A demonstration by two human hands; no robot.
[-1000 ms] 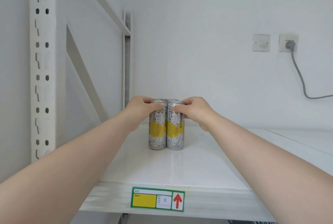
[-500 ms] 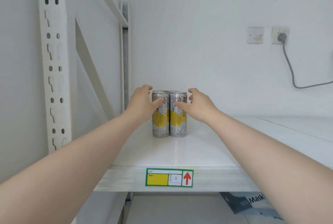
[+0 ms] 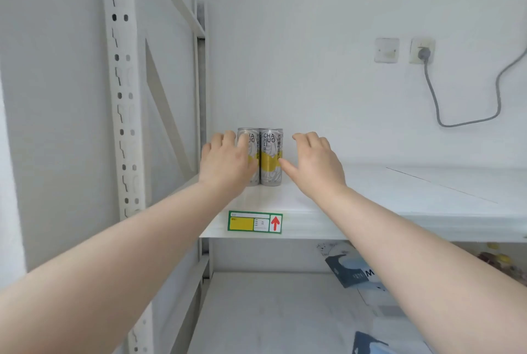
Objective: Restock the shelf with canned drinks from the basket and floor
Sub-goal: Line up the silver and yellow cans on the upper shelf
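Two tall silver and yellow cans stand side by side at the left end of a white shelf (image 3: 370, 211): the right can (image 3: 271, 159) fully seen, the left can (image 3: 251, 142) partly behind my left hand. More cans may stand behind them; I cannot tell. My left hand (image 3: 225, 165) hovers in front of the left can with relaxed fingers. To the right of the right can, my right hand (image 3: 316, 165) is spread, its thumb tip at the can's side. Neither hand holds anything.
A green and yellow price label (image 3: 254, 222) with a red arrow sits on the shelf's front edge. A perforated white upright (image 3: 122, 114) stands to the left. The lower shelf holds blue and white packets (image 3: 350, 268). A grey cable (image 3: 467, 114) hangs from a wall socket (image 3: 422, 51).
Both hands let go of the can tops and drew back, fingers opening. The view has dropped, showing the lower shelf.
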